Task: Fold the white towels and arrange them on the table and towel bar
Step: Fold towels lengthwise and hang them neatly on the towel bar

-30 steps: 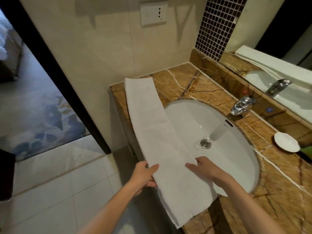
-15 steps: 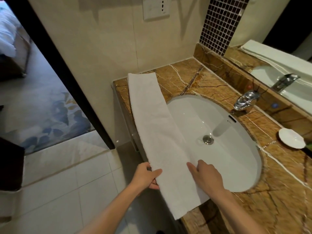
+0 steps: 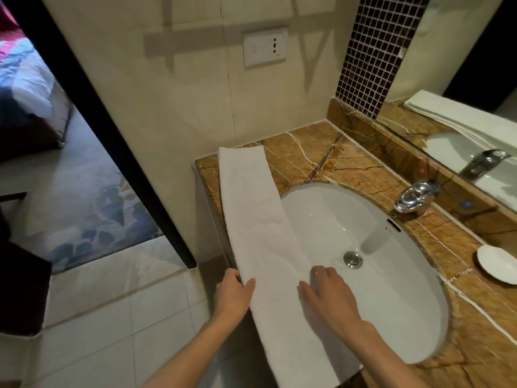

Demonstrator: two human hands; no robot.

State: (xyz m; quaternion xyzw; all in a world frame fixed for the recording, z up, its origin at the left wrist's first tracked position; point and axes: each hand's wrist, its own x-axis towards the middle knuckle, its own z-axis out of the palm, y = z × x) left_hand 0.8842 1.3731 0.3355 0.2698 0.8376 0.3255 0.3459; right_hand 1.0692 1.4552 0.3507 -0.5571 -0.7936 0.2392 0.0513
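A white towel (image 3: 260,233), folded into a long narrow strip, lies along the left edge of the brown marble counter (image 3: 305,158) and partly over the rim of the white sink (image 3: 363,247). Its near end hangs past the counter's front. My left hand (image 3: 232,295) grips the towel's left edge, thumb on top. My right hand (image 3: 327,295) lies on the towel's right edge over the basin, fingers curled onto the cloth. No towel bar is in view.
A chrome tap (image 3: 414,196) stands behind the sink and a small white dish (image 3: 496,263) sits on the counter at the right. The mirror (image 3: 461,107) reflects the towel. A wall socket (image 3: 264,47) is above. A dark door frame (image 3: 112,130) and tiled floor lie to the left.
Both hands have slid a little up the towel, away from its near end. The towel lies straighter along the counter edge, and my view has shifted slightly.
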